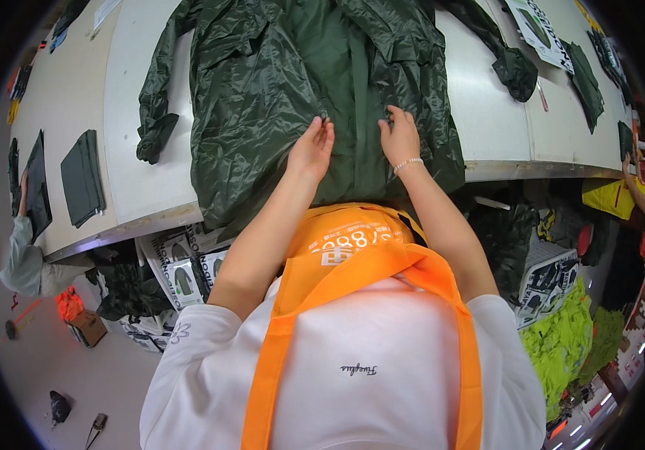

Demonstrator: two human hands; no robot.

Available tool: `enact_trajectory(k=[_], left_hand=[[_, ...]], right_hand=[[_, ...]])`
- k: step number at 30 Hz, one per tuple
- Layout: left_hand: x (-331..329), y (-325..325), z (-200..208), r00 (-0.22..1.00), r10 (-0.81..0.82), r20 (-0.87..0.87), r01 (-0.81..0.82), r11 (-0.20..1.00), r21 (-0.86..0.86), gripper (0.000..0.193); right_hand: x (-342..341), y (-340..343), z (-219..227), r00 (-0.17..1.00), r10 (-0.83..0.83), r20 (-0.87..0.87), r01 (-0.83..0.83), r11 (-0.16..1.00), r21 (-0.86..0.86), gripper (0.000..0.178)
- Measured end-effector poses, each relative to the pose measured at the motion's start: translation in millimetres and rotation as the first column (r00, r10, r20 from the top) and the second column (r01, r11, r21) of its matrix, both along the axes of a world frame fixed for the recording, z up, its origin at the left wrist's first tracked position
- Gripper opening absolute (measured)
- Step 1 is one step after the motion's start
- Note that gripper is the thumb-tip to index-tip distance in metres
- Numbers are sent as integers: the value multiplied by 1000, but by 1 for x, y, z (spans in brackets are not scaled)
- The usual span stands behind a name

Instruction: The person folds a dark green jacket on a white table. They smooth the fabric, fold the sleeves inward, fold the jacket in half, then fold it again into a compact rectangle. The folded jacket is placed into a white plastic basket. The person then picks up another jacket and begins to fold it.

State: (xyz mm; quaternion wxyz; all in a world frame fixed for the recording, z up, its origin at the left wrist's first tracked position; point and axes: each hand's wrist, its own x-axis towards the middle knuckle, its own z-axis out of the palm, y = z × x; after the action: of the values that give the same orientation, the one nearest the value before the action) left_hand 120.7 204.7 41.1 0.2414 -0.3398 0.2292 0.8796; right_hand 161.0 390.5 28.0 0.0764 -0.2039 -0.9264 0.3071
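Observation:
A shiny dark green rain jacket lies spread on the white table with its front parted, its lower part hanging over the near edge. My left hand is closed at the left front edge, fingertips pinching the fabric. Opposite it, my right hand has thumb and fingers around the right front edge, a short way apart from the left. Between them shows the smoother inside of the jacket. Its sleeves stretch out to both sides, the left cuff bunched on the tabletop.
A folded dark green garment lies left on the white table. At the far right are a printed package and another green garment. Bagged goods sit under the table; lime garments are piled at right. Co-workers stand at both sides.

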Motion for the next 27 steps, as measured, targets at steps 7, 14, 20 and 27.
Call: enact_trajectory(k=[7, 14, 20, 27], left_hand=[[-7, 19, 12, 920, -387, -63, 386, 922, -21, 39], [-10, 28, 7, 865, -489, -114, 479, 871, -105, 32], [-10, 35, -2, 834, -534, -137, 496, 835, -237, 28], [-13, 37, 2, 744, -666, -54, 569, 673, -472, 30]], right_hand=[[-34, -6, 27, 912, 124, 391, -101, 992, -79, 22], [-26, -22, 41, 938, 76, 339, 232, 591, -772, 21], [-9, -33, 36, 953, -91, 289, 302, 333, -893, 18], [-5, -40, 58, 926, 13, 377, 199, 833, -516, 14]])
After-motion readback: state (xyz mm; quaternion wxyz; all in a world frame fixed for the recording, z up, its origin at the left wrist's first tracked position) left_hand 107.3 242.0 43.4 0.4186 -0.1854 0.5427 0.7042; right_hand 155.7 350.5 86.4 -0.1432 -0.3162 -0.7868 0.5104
